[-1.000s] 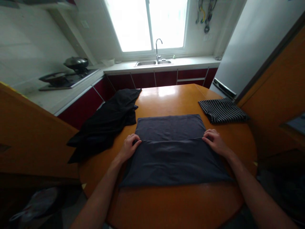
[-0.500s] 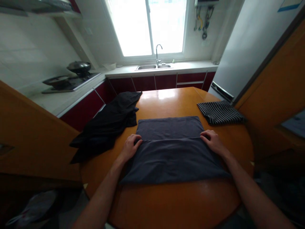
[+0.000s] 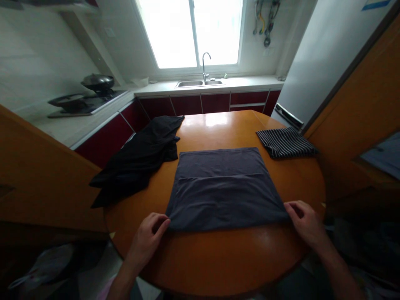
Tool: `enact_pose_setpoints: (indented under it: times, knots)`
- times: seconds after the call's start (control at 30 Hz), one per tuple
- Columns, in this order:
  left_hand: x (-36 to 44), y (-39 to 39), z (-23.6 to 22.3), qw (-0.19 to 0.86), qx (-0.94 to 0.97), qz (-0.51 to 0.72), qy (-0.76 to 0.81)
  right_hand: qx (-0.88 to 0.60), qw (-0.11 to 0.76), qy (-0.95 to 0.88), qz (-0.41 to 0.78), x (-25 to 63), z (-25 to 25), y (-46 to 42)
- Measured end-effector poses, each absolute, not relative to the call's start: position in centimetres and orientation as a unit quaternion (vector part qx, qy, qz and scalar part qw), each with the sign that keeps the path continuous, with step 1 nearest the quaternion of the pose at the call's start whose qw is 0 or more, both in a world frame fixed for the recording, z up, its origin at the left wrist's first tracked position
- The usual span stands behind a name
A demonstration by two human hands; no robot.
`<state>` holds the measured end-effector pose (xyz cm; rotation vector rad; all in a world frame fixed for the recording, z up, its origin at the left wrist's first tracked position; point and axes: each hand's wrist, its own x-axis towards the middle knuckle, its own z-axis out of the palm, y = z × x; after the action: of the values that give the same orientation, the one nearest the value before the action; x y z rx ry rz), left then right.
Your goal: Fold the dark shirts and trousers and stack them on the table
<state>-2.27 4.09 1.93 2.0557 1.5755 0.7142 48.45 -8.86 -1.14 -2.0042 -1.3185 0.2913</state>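
- A person's left hand [image 3: 147, 236] pinches the near left corner of a folded gray cloth [image 3: 223, 193], thumb and forefinger tips together on the fabric, with a rounded gap between them farther back toward the palm.
- The right hand [image 3: 308, 225] mirrors it at the near right corner, thumb and forefinger tips closed on the cloth's edge, the other fingers curled alongside.
- The gray cloth lies flat across the middle of a polished wooden table [image 3: 228, 262], its near edge set back from the table's rounded near edge. A folded-over layer ends in a straight line running from side to side, short of the far edge, and light creases mark its surface.
- Black clothing [image 3: 143, 154] sprawls in a loose heap along the table's left edge, its lower end reaching over the rim, near the gray cloth but apart from it.
- A black-and-white striped cloth [image 3: 287, 143] rests folded by the table's far right edge, apart from the gray cloth.
- Beyond the table's far edge, a faucet [image 3: 204, 66] stands at a double sink [image 3: 200, 83] beneath a bright window [image 3: 190, 33]; a lidded pan [image 3: 98, 82] sits on the stove [image 3: 90, 104] at left.
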Motion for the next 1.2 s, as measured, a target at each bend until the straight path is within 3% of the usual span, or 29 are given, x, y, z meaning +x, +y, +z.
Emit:
enact_pose_setpoints:
  times: [0.17, 0.4, 0.6, 0.7, 0.8, 1.0, 1.2]
  knots:
    - [-2.8, 3.5, 1.1, 0.178, 0.765, 0.25, 0.566, -0.767, 0.339, -0.535, 0.099, 47.5, -2.0, -10.1]
    - [-2.9, 2.5, 0.8, 0.186, 0.75, 0.308, 0.555, -0.744, 0.394, -0.53, 0.096, 47.4, -2.1, -10.4]
    - [-3.8, 1.9, 0.3, 0.144, 0.77, 0.28, 0.555, -0.788, 0.315, -0.53, 0.007, 47.2, -2.6, -10.8]
    - [-1.8, 2.9, 2.0, 0.102, 0.777, 0.286, 0.551, -0.792, 0.306, -0.525, -0.05, 45.5, -1.1, -9.0]
    - [3.4, 4.6, 3.8, 0.085, 0.829, 0.252, 0.491, -0.735, 0.314, -0.601, -0.026, 41.5, 1.0, -5.4]
    - [13.5, 8.7, 2.0, 0.061, 0.913, 0.1, 0.391, -0.667, 0.174, -0.721, 0.063, 34.8, 1.1, 1.9]
    - [10.7, 10.5, -0.7, 0.026, 0.872, 0.083, 0.482, -0.724, 0.111, -0.679, 0.048, 41.0, -1.8, 3.0]
